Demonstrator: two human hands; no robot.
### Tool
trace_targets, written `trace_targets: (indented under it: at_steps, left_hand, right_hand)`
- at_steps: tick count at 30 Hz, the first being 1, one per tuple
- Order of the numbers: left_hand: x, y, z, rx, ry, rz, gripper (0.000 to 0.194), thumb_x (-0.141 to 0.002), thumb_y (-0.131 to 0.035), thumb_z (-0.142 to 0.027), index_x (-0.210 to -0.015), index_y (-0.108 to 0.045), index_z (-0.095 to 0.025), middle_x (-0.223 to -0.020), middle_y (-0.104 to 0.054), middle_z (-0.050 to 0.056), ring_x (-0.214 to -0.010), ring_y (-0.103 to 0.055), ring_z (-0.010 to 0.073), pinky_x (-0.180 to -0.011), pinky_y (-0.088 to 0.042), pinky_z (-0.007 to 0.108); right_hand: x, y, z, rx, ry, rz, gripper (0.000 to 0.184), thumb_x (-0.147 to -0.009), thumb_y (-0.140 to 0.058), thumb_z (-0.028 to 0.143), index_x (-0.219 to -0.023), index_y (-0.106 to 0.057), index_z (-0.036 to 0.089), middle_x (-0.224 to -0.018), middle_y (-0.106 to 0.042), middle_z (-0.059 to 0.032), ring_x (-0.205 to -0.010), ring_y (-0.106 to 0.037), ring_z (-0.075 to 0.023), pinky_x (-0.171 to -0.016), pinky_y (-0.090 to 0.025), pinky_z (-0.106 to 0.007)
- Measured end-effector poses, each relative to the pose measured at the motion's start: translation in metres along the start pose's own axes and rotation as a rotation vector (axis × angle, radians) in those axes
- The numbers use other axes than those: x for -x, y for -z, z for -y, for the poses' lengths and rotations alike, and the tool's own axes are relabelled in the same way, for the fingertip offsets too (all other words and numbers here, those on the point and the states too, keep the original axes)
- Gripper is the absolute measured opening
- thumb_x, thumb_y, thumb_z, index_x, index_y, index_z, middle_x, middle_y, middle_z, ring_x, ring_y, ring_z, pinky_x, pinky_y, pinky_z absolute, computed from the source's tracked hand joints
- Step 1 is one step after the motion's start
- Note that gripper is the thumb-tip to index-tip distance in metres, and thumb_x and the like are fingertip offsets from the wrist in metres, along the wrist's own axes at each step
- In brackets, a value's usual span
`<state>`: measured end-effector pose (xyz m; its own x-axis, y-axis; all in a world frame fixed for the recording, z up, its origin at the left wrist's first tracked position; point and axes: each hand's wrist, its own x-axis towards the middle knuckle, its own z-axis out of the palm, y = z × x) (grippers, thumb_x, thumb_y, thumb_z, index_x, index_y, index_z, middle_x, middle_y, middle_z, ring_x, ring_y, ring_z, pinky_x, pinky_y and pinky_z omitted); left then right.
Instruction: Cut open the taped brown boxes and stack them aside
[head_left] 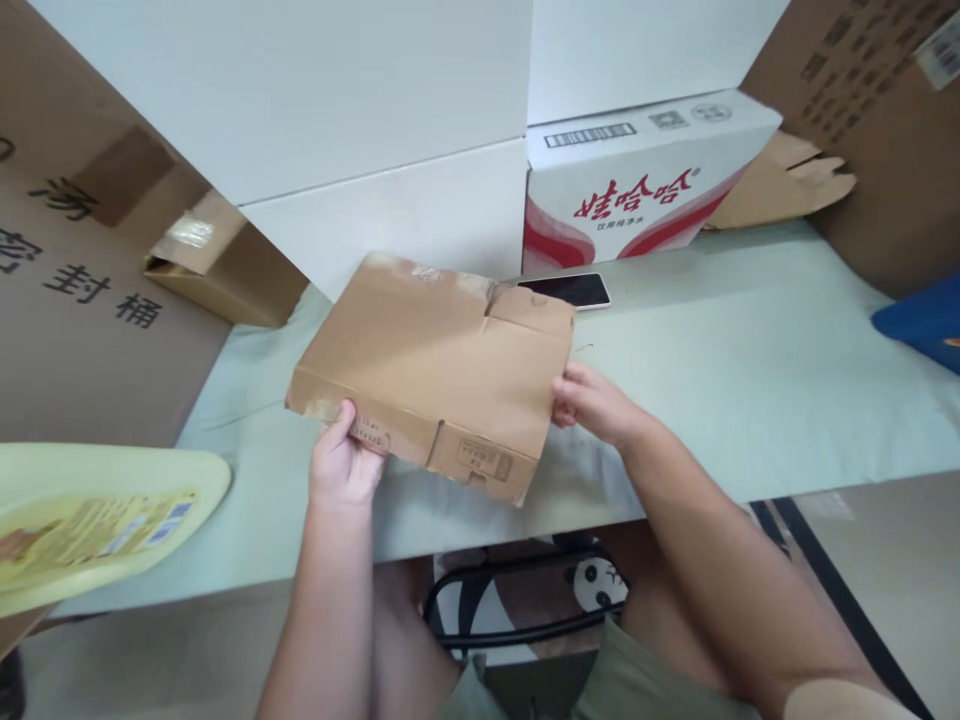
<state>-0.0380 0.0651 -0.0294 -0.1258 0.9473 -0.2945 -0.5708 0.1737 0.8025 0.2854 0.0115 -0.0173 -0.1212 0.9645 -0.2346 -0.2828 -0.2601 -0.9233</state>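
A flattened brown cardboard box (427, 350) is held tilted above the pale green cloth, with torn edges and faint print on its near flap. My left hand (347, 462) grips its near left edge, thumb on top and fingers hidden underneath. At its right edge, my right hand (589, 402) pinches the cardboard with curled fingers. Just behind the box lies a dark-screened phone (574, 290), partly covered by it.
Pale green cloth (697, 400) covers the table. Behind stand white boxes (390, 100) and a white-and-red printed carton (637, 190). Large brown cartons rise left and right. A yellow container (112, 510) is at the near left, a blue object (926, 318) at the right edge.
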Motion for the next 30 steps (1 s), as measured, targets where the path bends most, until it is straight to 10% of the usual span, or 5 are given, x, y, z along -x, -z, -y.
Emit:
trace_targets:
  at_steps: [9,14,19,23,30]
  left_hand:
    - [0.009,-0.031,0.006,-0.014,0.042,0.016,0.027,-0.071,-0.084,-0.029,-0.095,-0.073,-0.023,-0.098,-0.082,0.003,-0.091,-0.078,0.0189,-0.081,-0.064,0.027]
    - [0.019,-0.042,0.001,0.056,0.085,0.212,0.032,-0.068,-0.081,-0.045,-0.089,-0.069,-0.025,-0.077,-0.073,-0.002,-0.062,-0.068,0.0137,-0.059,-0.058,0.025]
    - [0.026,-0.049,0.001,0.059,0.154,0.289,0.029,-0.069,-0.081,-0.043,-0.086,-0.067,-0.023,-0.073,-0.066,-0.005,-0.058,-0.063,0.0101,-0.059,-0.057,0.024]
    - [0.029,-0.051,0.007,0.025,0.137,0.31,0.032,-0.063,-0.093,-0.033,-0.079,-0.067,-0.023,-0.067,-0.064,-0.007,-0.054,-0.06,0.0071,-0.056,-0.056,0.02]
    - [0.021,-0.046,0.017,-0.102,0.108,0.174,0.032,-0.052,-0.103,-0.027,-0.069,-0.076,-0.02,-0.061,-0.072,-0.003,-0.048,-0.058,0.0052,-0.05,-0.053,0.016]
  right_hand:
    - [0.025,-0.042,-0.014,-0.238,-0.021,-0.263,0.057,-0.058,-0.093,0.049,-0.104,-0.069,0.024,-0.107,-0.079,-0.0085,-0.097,-0.075,-0.0292,-0.087,-0.063,-0.043]
    - [0.044,-0.027,0.013,-0.206,0.315,-0.48,0.045,-0.067,-0.089,0.053,-0.089,-0.063,0.024,-0.088,-0.074,-0.0033,-0.075,-0.07,-0.0207,-0.066,-0.062,-0.034]
    - [0.071,0.022,0.056,-0.204,0.642,-0.717,0.044,-0.068,-0.094,0.048,-0.088,-0.06,0.028,-0.07,-0.057,0.0073,-0.042,-0.041,-0.0067,-0.029,-0.025,-0.023]
    - [0.095,0.081,0.08,-0.122,0.74,-1.111,0.034,-0.073,-0.091,0.022,-0.084,-0.06,0.031,-0.086,-0.072,0.0055,-0.055,-0.064,-0.0088,-0.034,-0.038,-0.02]
    - [0.094,0.189,0.098,0.098,0.655,-1.373,0.033,-0.093,-0.059,0.001,-0.076,-0.048,0.027,-0.082,-0.077,0.0073,-0.045,-0.066,-0.0064,-0.044,-0.052,-0.026]
